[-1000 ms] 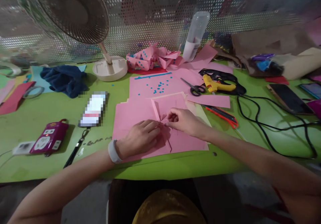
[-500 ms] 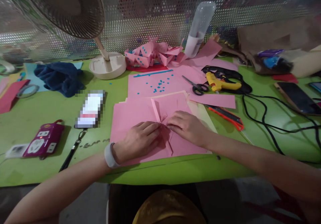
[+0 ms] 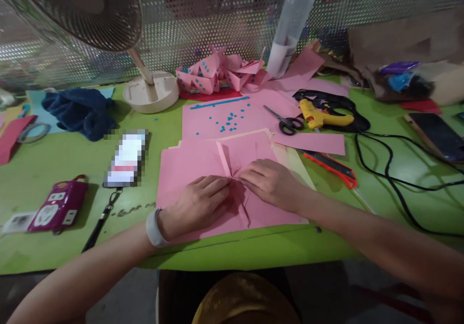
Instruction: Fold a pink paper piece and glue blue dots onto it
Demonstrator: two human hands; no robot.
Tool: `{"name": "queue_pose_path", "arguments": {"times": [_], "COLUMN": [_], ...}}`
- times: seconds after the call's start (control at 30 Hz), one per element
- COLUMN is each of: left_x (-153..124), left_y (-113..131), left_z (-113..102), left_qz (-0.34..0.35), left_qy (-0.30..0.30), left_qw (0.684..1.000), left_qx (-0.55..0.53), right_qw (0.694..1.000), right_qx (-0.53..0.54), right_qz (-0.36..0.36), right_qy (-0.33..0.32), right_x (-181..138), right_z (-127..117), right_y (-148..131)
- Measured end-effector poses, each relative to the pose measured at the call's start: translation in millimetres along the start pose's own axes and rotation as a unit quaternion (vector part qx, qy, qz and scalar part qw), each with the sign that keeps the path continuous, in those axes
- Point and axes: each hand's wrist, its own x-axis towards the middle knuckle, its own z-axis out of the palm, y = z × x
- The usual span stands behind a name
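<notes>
Mid-frame, the left hand presses flat on the pink paper. The right hand curls onto its centre fold; whether it pinches, I cannot tell. Fingertips nearly meet there.

Fan: head cut off by the top edge, upper left. Card on lanyard, left of centre: face pixelated, unreadable. Phone: cropped by the right edge. Pink paper: fold centre hidden under fingertips of left hand and right hand. Right forearm runs out at lower right.
</notes>
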Motion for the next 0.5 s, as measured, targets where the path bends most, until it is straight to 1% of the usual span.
{"name": "queue_pose_path", "arguments": {"times": [0.07,0.13,0.33,0.4,0.5], "left_x": [0.4,0.8,1.7,1.5,0.2], "left_y": [0.3,0.6,1.0,0.9,0.2], "left_z": [-0.3,-0.7,-2.0,-1.8,-0.5], "left_qz": [-0.004,-0.004,-0.003,-0.005,-0.006], "left_qy": [-0.001,-0.001,0.001,0.001,0.002], "left_qw": [1.0,1.0,1.0,1.0,1.0], "left_qx": [0.005,0.012,0.007,-0.002,-0.012], "right_qw": [0.999,0.999,0.998,0.998,0.999], "right_qx": [0.024,0.033,0.0,-0.019,-0.032], "right_qz": [0.025,0.036,0.054,0.046,0.01], "right_qy": [-0.001,-0.004,-0.028,-0.031,-0.012], "right_x": [1.1,1.8,1.6,0.5,-2.3], "right_z": [0.4,0.5,1.8,2.5,2.5], "right_y": [1.2,2.0,-0.6,-1.4,-0.5]}}
